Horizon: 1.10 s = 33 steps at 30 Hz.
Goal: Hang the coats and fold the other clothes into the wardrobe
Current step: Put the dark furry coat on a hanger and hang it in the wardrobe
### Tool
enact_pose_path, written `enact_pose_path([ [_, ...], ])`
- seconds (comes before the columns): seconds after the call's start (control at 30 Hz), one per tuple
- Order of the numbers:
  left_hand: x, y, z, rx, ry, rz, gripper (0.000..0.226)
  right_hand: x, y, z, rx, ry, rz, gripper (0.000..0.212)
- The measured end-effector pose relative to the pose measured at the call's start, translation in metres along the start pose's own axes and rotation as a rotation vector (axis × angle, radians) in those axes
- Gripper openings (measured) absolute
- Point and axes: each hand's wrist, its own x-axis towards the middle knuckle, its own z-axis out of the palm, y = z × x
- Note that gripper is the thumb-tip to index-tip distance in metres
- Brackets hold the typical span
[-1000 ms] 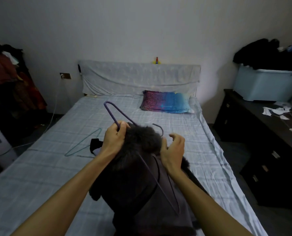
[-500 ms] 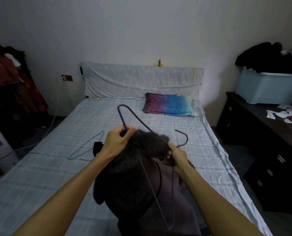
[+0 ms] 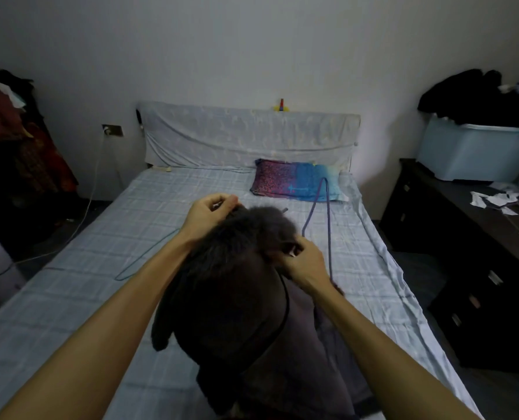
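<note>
Gripping coat [image 3: 231,298] collar w/ L hand [image 3: 211,215], R hand [image 3: 302,262] pinching it, hanger [image 3: 329,225] jutting twd pillow [image 3: 282,180]

The bed [image 3: 161,207] has a pale checked sheet. A pillow [image 3: 297,181] lies by the headboard [image 3: 246,137]; a green hanger [image 3: 143,259] lies well apart, down-left of the pillow.

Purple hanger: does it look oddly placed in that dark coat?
Yes. The purple hanger juts out askew to the right of the dark coat, toward the pillow, not seated inside it. The left hand and right hand grip its furry collar.
</note>
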Motion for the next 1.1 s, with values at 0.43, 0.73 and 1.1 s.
enact_pose_path([
  [0.43,0.009,0.049,-0.027,0.198,-0.268,0.162,0.027,0.066,-0.050,-0.015,-0.242,0.260,0.195,0.014],
  [0.73,0.050,0.062,-0.009,0.500,-0.068,0.474,0.069,0.106,-0.137,-0.096,-0.440,0.678,-0.293,0.017],
  [1.1,0.060,0.019,0.044,0.935,0.107,0.205,0.073,0.077,-0.166,-0.148,-0.496,0.883,-0.382,0.017],
])
